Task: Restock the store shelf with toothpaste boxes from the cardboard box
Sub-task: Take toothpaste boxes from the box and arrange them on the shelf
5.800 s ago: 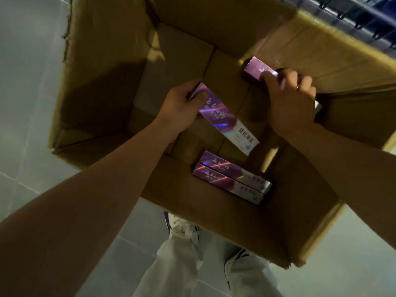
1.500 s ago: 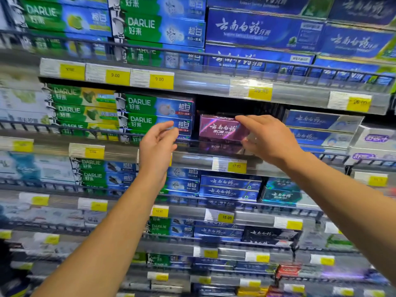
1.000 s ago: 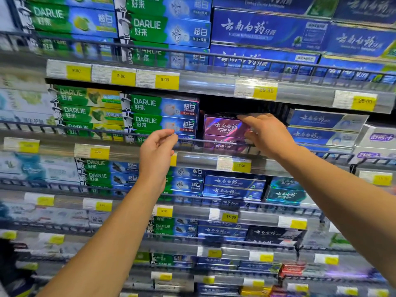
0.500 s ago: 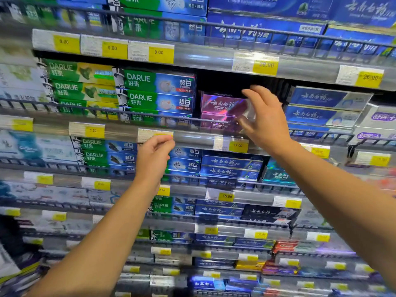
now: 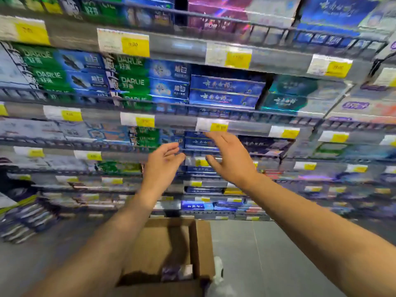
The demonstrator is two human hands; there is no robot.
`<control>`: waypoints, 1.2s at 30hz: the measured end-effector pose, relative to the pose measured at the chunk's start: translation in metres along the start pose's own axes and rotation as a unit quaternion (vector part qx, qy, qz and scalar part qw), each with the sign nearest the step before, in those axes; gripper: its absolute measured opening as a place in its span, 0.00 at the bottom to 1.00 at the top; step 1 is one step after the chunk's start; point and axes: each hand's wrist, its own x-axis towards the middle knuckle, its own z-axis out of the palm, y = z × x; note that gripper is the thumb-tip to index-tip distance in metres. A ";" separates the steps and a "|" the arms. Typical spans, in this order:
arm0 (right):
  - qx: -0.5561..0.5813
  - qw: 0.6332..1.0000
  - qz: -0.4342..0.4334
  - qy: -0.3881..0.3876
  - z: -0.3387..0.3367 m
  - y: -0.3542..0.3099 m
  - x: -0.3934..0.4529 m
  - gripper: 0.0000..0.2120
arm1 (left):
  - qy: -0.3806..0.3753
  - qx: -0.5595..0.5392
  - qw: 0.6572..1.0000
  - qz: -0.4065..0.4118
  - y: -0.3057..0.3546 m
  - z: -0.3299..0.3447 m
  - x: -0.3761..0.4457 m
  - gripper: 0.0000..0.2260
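Open air between both hands and the shelf fronts, nothing held across the gap. Left hand at centre, palm turned inward, fingers loosely spread and empty; right hand just at its 3 o'clock, palm facing left, fingers straight, thumb out, likewise released and holding nothing. Hands near each other, not touching. Both forearms reaching up from 7 and 5 o'clock. Purple boxes standing on the top tier at 12 o'clock behind a wire rail. Cardboard box open on the floor at 6 o'clock, below the left forearm, with a few purple toothpaste boxes lying in its near right corner. Grey tiled floor to the box's right. Tiers of green, blue and teal cartons filling the rest, yellow price tags along every edge; much blurred.
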 end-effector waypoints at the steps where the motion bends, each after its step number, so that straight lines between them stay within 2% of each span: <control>1: 0.009 0.999 0.013 -0.029 0.017 0.003 -0.009 0.28 | 0.000 0.011 1.000 -0.016 -0.017 0.002 -0.002 0.17; 5: 0.052 0.991 0.038 -0.120 0.087 0.014 -0.044 0.26 | -0.032 0.072 0.994 -0.077 -0.086 0.007 -0.016 0.19; 8: 0.078 0.977 0.065 -0.190 0.148 0.025 -0.067 0.26 | -0.038 0.147 0.977 -0.147 -0.145 0.009 -0.028 0.26; 10: 0.095 0.965 0.084 -0.230 0.189 0.031 -0.085 0.26 | -0.029 0.136 0.970 -0.201 -0.186 0.013 -0.037 0.24; 14: 0.135 0.940 0.088 -0.300 0.269 0.045 -0.126 0.23 | -0.038 0.198 0.949 -0.241 -0.267 0.021 -0.054 0.20; 19: 0.148 0.925 0.057 -0.345 0.378 0.065 -0.184 0.23 | -0.013 0.223 0.923 -0.314 -0.383 0.039 -0.077 0.24; 22: 0.134 0.899 0.088 -0.407 0.445 0.079 -0.216 0.25 | 0.004 0.223 0.909 -0.352 -0.454 0.049 -0.086 0.24; 31: 0.123 0.879 0.082 -0.454 0.642 0.118 -0.288 0.19 | 0.001 0.243 0.888 -0.391 -0.660 0.064 -0.079 0.23; 33: 0.100 0.868 0.076 -0.481 0.685 0.120 -0.302 0.22 | -0.016 0.256 0.889 -0.379 -0.696 0.061 -0.075 0.20; 36: 0.093 0.852 0.081 -0.509 0.745 0.120 -0.319 0.25 | -0.046 0.273 0.883 -0.379 -0.745 0.053 -0.068 0.25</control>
